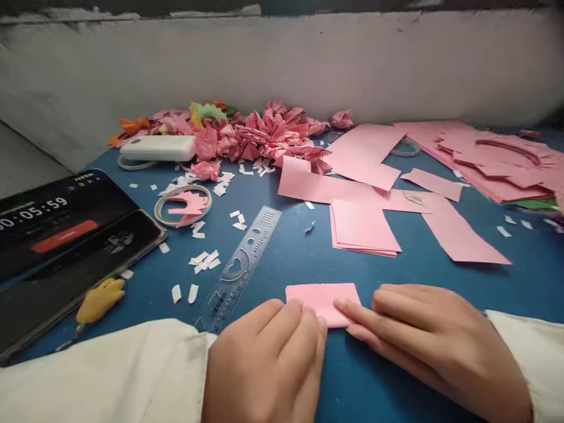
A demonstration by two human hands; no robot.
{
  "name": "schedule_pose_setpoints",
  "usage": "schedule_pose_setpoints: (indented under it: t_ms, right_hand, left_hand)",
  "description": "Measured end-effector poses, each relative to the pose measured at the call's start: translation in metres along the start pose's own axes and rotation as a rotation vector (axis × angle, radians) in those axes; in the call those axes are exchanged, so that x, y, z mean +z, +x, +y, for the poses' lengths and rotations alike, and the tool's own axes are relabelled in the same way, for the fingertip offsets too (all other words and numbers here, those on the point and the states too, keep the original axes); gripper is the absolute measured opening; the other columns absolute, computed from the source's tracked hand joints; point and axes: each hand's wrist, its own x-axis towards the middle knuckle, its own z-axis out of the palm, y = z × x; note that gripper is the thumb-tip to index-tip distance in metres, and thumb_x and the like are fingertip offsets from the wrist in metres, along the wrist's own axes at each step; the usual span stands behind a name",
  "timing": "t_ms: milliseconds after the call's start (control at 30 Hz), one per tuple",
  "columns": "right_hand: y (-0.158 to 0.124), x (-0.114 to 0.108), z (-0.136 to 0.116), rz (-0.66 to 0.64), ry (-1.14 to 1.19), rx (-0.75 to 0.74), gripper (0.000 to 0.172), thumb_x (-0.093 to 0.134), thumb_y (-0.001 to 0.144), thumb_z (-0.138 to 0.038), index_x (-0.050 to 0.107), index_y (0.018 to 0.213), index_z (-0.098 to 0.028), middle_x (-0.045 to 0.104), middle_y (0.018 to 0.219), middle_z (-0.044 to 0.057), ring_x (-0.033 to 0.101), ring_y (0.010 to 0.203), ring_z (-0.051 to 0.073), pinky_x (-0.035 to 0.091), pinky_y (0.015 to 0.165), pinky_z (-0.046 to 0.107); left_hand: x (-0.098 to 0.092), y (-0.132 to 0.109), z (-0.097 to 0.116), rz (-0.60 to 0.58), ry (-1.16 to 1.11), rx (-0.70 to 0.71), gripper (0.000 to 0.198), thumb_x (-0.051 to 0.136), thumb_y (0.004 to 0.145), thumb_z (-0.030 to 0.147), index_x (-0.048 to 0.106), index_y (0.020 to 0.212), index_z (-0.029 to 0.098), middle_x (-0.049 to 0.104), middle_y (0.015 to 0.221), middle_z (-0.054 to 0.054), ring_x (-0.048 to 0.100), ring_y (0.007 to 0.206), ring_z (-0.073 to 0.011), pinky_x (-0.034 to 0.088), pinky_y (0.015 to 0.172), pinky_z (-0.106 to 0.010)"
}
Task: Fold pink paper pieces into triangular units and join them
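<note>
- Both hands are down at the near edge of the blue table, meeting over one small pink paper piece.
- The pink paper piece lies flat on the table, right between the two hands, just right of the clear ruler.
- Left hand: fingers bent, tips resting on the piece's lower left corner. The thumb is tucked out of sight, so I cannot tell whether it pinches the paper or only presses it.
- Right hand: fingers stretched out flat and close together, lying across the piece's lower right edge. It presses down and grips nothing.
- Cream sleeves cover both wrists.
- Beyond the hands sits a stack of pink squares, with loose pink sheets spread to the right.
- At the back, a heap of folded pink paper shapes lies against the wall, and a white case sits at its left end.
- On the left, a phone shows a running timer, with a yellow charm near it.
- A tape ring and white scraps lie scattered left of the ruler.
</note>
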Motion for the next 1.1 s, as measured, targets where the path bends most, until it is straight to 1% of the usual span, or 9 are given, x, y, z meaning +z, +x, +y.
schedule_pose_setpoints:
  t_ms: [100,167,333,433,500,633,800,967,1100]
  right_hand:
    - [-0.002,-0.001,0.001,-0.002,-0.001,-0.006,0.021,0.044,0.112,-0.024,0.062,0.122,-0.018,0.049,0.07,-0.006,0.043,0.06,0.013,0.035,0.056,0.029]
    - [-0.002,-0.001,0.002,-0.002,-0.003,-0.007,0.021,0.044,0.112,-0.023,0.062,0.123,-0.017,0.05,0.07,-0.006,0.044,0.06,0.013,0.036,0.057,0.029]
    - [-0.002,-0.002,0.002,-0.011,-0.03,-0.002,0.023,0.043,0.112,-0.022,0.062,0.123,-0.017,0.051,0.071,-0.005,0.045,0.061,0.013,0.036,0.057,0.029]
    - [-0.001,-0.002,0.002,-0.021,-0.037,-0.005,0.022,0.042,0.112,-0.023,0.062,0.121,-0.017,0.051,0.071,-0.005,0.045,0.06,0.013,0.036,0.057,0.029]
    - [0.0,-0.003,0.002,-0.018,-0.035,-0.008,0.021,0.042,0.112,-0.022,0.062,0.12,-0.017,0.051,0.071,-0.005,0.045,0.06,0.013,0.036,0.056,0.029]
    - [0.002,-0.003,0.004,-0.013,-0.029,-0.009,0.021,0.043,0.112,-0.022,0.062,0.12,-0.017,0.05,0.07,-0.005,0.045,0.058,0.012,0.036,0.054,0.028]
    - [0.002,-0.004,0.005,-0.014,-0.02,-0.006,0.022,0.042,0.113,-0.024,0.062,0.12,-0.019,0.051,0.07,-0.005,0.045,0.058,0.012,0.035,0.053,0.028]
    - [0.002,-0.003,0.013,-0.02,-0.019,-0.037,0.022,0.043,0.113,-0.025,0.062,0.122,-0.019,0.052,0.07,-0.005,0.046,0.058,0.011,0.035,0.053,0.028]
    - [0.003,-0.004,0.023,-0.027,-0.008,-0.068,0.022,0.042,0.113,-0.024,0.062,0.121,-0.02,0.049,0.07,-0.005,0.044,0.057,0.012,0.034,0.053,0.028]
  left_hand:
    - [0.001,0.003,0.001,-0.001,-0.001,0.015,0.052,0.025,0.111,0.014,0.076,0.103,0.007,0.077,0.09,-0.014,0.073,0.079,-0.025,0.062,0.073,-0.037]
    - [0.002,0.005,0.0,0.001,0.003,0.015,0.051,0.026,0.11,0.01,0.077,0.101,0.007,0.077,0.085,-0.012,0.072,0.076,-0.0234,0.062,0.072,-0.035]
    - [0.005,0.014,-0.011,0.049,0.037,0.021,0.049,0.03,0.105,-0.001,0.076,0.09,0.007,0.077,0.082,-0.011,0.072,0.07,-0.0218,0.06,0.065,-0.034]
    - [0.005,0.017,-0.015,0.049,0.053,0.046,0.051,0.03,0.105,-0.002,0.076,0.087,0.008,0.079,0.082,-0.01,0.072,0.067,-0.0214,0.059,0.059,-0.035]
    - [0.004,0.017,-0.014,0.041,0.054,0.033,0.05,0.03,0.105,-0.001,0.077,0.089,0.008,0.079,0.082,-0.01,0.071,0.065,-0.0211,0.059,0.056,-0.034]
    - [0.003,0.017,-0.01,0.053,0.045,0.006,0.049,0.029,0.105,-0.001,0.077,0.092,0.003,0.079,0.082,-0.011,0.072,0.064,-0.0218,0.06,0.059,-0.034]
    - [0.004,0.02,-0.012,0.06,0.045,-0.02,0.052,0.028,0.107,0.001,0.077,0.089,0.005,0.079,0.08,-0.009,0.071,0.062,-0.0209,0.059,0.056,-0.034]
    - [0.005,0.018,-0.011,0.037,0.057,-0.001,0.051,0.028,0.107,0.0,0.077,0.094,0.004,0.08,0.085,-0.01,0.074,0.067,-0.0221,0.06,0.056,-0.035]
    - [0.011,0.011,-0.007,0.015,0.074,0.011,0.042,0.037,0.106,0.0,0.078,0.099,0.006,0.082,0.092,-0.009,0.078,0.08,-0.0254,0.063,0.063,-0.038]
